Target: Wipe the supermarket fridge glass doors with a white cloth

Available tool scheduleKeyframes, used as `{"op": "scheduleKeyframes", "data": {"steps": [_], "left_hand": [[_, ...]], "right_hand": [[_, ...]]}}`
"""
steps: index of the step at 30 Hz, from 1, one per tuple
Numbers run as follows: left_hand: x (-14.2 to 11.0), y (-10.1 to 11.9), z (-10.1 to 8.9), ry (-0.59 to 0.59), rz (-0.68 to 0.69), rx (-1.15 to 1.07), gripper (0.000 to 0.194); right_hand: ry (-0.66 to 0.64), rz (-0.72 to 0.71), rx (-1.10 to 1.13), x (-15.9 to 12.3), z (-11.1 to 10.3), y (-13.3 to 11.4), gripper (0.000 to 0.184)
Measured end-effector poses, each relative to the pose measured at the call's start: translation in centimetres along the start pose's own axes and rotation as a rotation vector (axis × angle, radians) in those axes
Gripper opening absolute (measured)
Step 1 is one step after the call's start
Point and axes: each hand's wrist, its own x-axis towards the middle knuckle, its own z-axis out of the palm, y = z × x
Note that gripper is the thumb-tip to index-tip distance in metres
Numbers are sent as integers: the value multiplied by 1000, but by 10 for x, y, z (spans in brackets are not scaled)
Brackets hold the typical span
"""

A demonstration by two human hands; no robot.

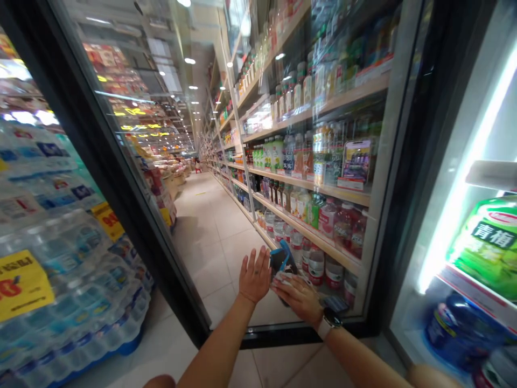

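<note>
My left hand point(255, 275) lies flat against the lower part of the glass door point(226, 237), fingers spread and nothing in it. Just to its right, my right hand point(299, 295), with a watch point(331, 318) at the wrist, presses a crumpled white cloth point(284, 278) to the pane; the fingers cover most of it. A dark and bright-blue shape point(280, 257) shows beside the fingertips; whether it is behind the glass or a reflection I cannot tell.
The door's black frame point(283, 337) crosses below my hands. On the left are stacked water-bottle packs point(97, 258) with yellow price signs point(24, 285). To the right, a lit cooler holds green bottles point(487, 242) and blue ones point(452, 328). Drink shelves point(307, 215) show in the glass.
</note>
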Motion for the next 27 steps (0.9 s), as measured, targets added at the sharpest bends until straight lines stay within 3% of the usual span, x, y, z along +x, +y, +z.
{"op": "scheduleKeyframes", "data": {"steps": [4, 7, 12, 17, 22, 27], "left_hand": [[-1, 1, 0, -10, -3, 14, 59], [-3, 1, 0, -19, -4, 23, 60], [-4, 1, 0, -36, -11, 10, 61], [-5, 1, 0, -40, -7, 23, 61], [-6, 2, 0, -54, -6, 32, 63], [-5, 1, 0, -37, -2, 18, 62]], "right_hand": [[-105, -129, 36, -4, -4, 5, 35], [-98, -130, -7, 10, -15, 16, 35], [55, 97, -139, 44, -44, 41, 37], [301, 387, -228, 65, -64, 64, 46], [441, 513, -220, 74, -52, 61, 53], [379, 468, -199, 68, -36, 45, 57]]}}
